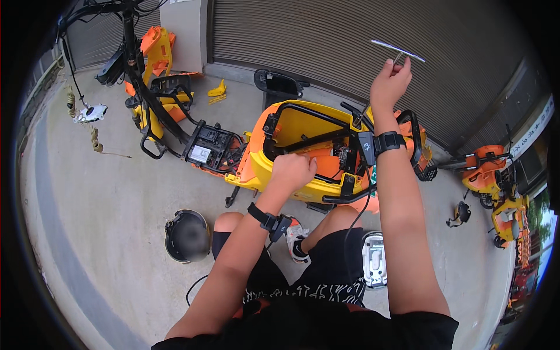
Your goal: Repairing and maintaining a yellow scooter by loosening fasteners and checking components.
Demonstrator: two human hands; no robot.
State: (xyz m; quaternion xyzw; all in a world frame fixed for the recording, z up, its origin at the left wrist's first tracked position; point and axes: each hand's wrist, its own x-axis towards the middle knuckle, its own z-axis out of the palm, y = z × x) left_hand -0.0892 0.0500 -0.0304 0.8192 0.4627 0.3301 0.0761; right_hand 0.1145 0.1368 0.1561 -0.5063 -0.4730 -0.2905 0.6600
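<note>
A partly dismantled yellow and orange electric scooter [254,169] lies across in front of me, its seat opening uncovered. My right hand [389,86] is raised over the rear end of that opening, fingers closed around a T-handle wrench [398,51]. The wrench's silver crossbar sticks out above my fingertips, and its thin shaft slants down behind my wrist toward the black frame tube. What the wrench's tip meets is hidden. Closed, my left hand [293,173] rests on the near rim of the yellow body panel [315,188], fingers curled over its edge.
Left of my knees stands a round black bowl-like container [186,236]; by my right leg lies a silver-grey case [374,261]. Yellow plastic pieces [217,88] lie near the shutter [326,41]. A stripped handlebar column [131,46] rises far left. More scooters [487,169] stand right.
</note>
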